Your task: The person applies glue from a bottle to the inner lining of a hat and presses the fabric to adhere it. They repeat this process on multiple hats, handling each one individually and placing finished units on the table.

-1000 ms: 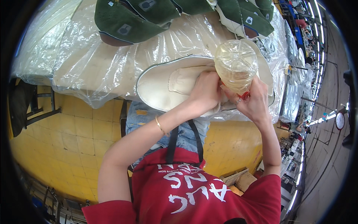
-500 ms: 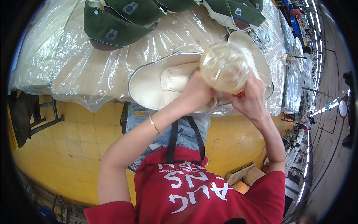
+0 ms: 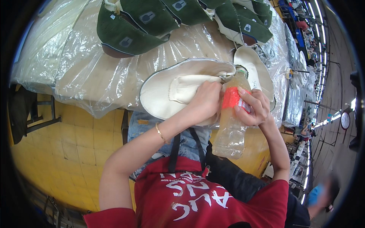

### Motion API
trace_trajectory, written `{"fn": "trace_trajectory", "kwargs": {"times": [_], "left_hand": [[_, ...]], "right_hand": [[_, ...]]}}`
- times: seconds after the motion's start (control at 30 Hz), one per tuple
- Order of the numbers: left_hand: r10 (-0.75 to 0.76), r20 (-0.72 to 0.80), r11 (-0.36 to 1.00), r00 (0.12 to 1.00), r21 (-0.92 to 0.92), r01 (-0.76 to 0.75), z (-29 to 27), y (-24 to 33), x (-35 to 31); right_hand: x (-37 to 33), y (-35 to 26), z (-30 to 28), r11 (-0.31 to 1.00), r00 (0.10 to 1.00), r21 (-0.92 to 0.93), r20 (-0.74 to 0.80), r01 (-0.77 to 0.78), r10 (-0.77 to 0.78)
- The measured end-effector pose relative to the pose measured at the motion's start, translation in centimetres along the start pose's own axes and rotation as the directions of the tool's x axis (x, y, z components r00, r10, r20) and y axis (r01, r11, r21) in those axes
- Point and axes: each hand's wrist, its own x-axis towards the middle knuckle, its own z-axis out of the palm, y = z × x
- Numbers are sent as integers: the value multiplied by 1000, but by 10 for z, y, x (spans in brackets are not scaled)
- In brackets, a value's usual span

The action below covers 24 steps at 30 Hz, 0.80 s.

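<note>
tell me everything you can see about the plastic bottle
The bottle looks like clear, soft plastic, pale yellowish in its upper part and clearer toward the base. A bright red label wraps its middle. It is held at a slant, the narrow neck pointing away from the person, at the edge of the cream shoe upper, and the base toward them. The right hand grips it around the label. Whether it is capped cannot be told.

Yel. tiled flr (image 3: 76, 152), strip lts (image 3: 320, 15) & rnd clock (image 3: 345, 121) far R.
</note>
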Motion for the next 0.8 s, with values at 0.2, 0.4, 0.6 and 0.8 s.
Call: {"fn": "trace_trajectory", "kwargs": {"times": [0.2,0.4,0.6,0.8], "left_hand": [[44,-26,996,999,75,-42,-2,0,-3],[-150,-16,989,989,6,150,2,7,0],[-76,-44,997,996,19,77,3,5,-2],[-13,-80,1000,997,10,14,1,7,-2]], "right_hand": [[22,13,-4,999,988,-22,149,42,-38],[29,-16,-36,915,884,127,339,-383,322],[15,-49,-28,732,770,266,354,-627,531],[1,-58,-15,120,311,568,253,-814,916]]}}
